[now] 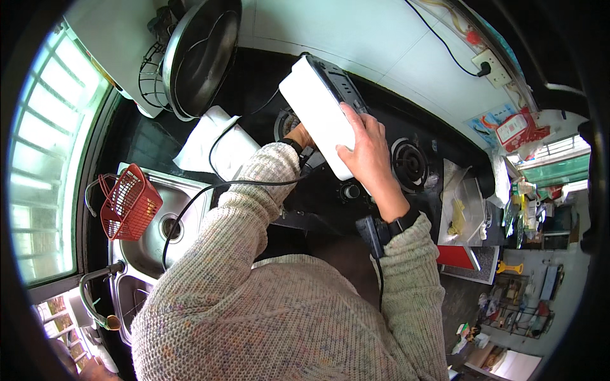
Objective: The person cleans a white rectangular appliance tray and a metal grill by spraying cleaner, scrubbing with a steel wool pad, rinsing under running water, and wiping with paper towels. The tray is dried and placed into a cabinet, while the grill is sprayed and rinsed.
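Note:
A white box-shaped appliance (317,116) with a dark, slotted base is tilted on its side above the black gas stove. My right hand (367,147) grips its near right edge, thumb on the white face and fingers over the dark side. My left hand (300,135) reaches behind or under its left side; the fingers are hidden there, so its grip cannot be seen. A thin dark cord runs from near the appliance toward the wall side. To the left of it lies a white cloth or paper (221,143). Black devices with cables are strapped at both wrists.
The right burner (410,164) and a stove knob (351,191) lie beside my right hand. A large wok (202,57) leans at the back left. A red plastic basket (131,205) stands over the steel sink (190,195). A tray (461,209) with a yellow item is at right.

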Action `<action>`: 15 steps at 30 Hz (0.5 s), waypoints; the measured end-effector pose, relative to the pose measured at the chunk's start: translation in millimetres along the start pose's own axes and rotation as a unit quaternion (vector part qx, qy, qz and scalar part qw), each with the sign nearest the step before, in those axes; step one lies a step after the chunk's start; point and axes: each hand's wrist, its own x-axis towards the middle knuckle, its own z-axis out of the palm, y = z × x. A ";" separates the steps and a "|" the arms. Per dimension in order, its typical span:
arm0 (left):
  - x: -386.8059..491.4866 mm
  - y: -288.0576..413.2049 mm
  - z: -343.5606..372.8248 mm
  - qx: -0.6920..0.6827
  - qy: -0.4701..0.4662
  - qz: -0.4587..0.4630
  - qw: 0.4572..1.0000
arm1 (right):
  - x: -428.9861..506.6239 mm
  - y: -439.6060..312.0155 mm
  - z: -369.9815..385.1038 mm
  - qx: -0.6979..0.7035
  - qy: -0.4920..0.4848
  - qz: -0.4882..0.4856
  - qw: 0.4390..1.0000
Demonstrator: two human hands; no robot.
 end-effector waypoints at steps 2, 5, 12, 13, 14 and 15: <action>-8.6 5.2 0.4 0.004 -0.012 0.007 1.000 | 6.4 5.5 11.8 -0.008 -0.004 0.014 1.000; -28.7 -2.1 9.7 -0.049 0.040 0.047 0.997 | 8.0 6.8 26.1 -0.010 -0.056 0.023 0.998; -146.2 -39.9 54.7 0.063 0.365 -0.034 0.928 | -1.6 -11.7 76.0 -0.104 -0.043 0.018 0.994; -170.8 -38.7 60.8 0.167 0.349 -0.016 0.922 | -2.9 -13.0 83.5 -0.121 -0.061 0.020 0.991; -192.5 -30.7 63.5 0.264 0.374 -0.022 0.889 | -4.6 -13.6 90.4 -0.136 -0.063 0.016 0.989; -219.5 -23.1 67.4 0.309 0.396 0.047 0.863 | -6.0 -13.1 95.7 -0.153 -0.083 0.024 0.985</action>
